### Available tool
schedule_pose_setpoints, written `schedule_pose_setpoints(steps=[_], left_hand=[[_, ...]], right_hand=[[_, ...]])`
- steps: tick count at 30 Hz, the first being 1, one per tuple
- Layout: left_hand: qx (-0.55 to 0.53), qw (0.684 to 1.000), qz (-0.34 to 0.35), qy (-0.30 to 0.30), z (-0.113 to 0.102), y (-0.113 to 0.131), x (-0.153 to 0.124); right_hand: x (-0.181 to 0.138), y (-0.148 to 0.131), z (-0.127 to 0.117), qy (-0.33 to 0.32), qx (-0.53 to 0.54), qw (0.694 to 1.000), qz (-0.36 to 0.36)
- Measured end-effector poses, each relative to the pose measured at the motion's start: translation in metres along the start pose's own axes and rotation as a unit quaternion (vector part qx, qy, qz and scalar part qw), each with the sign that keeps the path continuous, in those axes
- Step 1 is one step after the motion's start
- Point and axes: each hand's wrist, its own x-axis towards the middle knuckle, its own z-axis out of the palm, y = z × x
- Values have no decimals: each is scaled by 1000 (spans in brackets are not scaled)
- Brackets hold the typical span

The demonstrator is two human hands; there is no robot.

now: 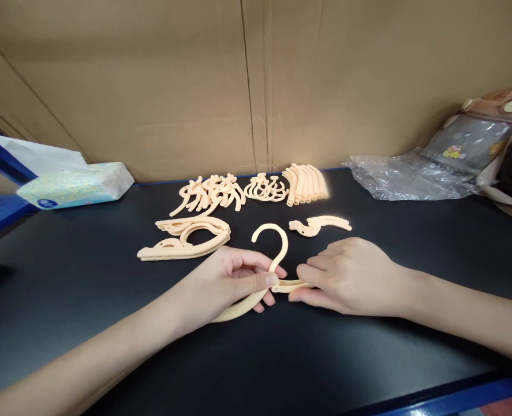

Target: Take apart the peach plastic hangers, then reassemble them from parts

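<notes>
A cream plastic clothes hanger (280, 242) is held between my two hands over the black table, its hook pointing up. My left hand (234, 277) pinches it at the joint below the hook, with one curved arm running down to the left under the fingers. My right hand (344, 280) is closed round the other arm, whose outer end is hidden in the fist. Behind my left hand lie folded cream hangers (186, 249), stacked together. Just beyond my right hand rest a loose curved arm piece (328, 221) and a shorter piece (304, 229).
At the back of the table (256, 370) lie piles of branched pieces (212, 193), loose hooks (265, 188) and curved arms (306, 184). A tissue pack (78, 184) stands at left; a clear plastic bag (411, 176) and a bottle (467, 138) at right. Cardboard (173, 86) walls the back.
</notes>
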Motion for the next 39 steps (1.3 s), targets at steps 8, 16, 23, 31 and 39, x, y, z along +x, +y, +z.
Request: schedule_pose_setpoints(steps=[8,16,23,31,39], left_hand=[[38,999,34,7,1,-4,-1],[50,999,17,7,5,0,-1],[90,995,34,5,7,2,-1],[154,986,55,13,10,3,-4],[200,978,63,16,9,-2,-5]], right_hand=[[-1,0,0,-22,25,999,26],[2,-1,-3,-23,42,998,39],[1,-3,-4,-13,35,997,62],[2,-3,-2,6,35,998,60],[2,-1,0,7,37,998,58]])
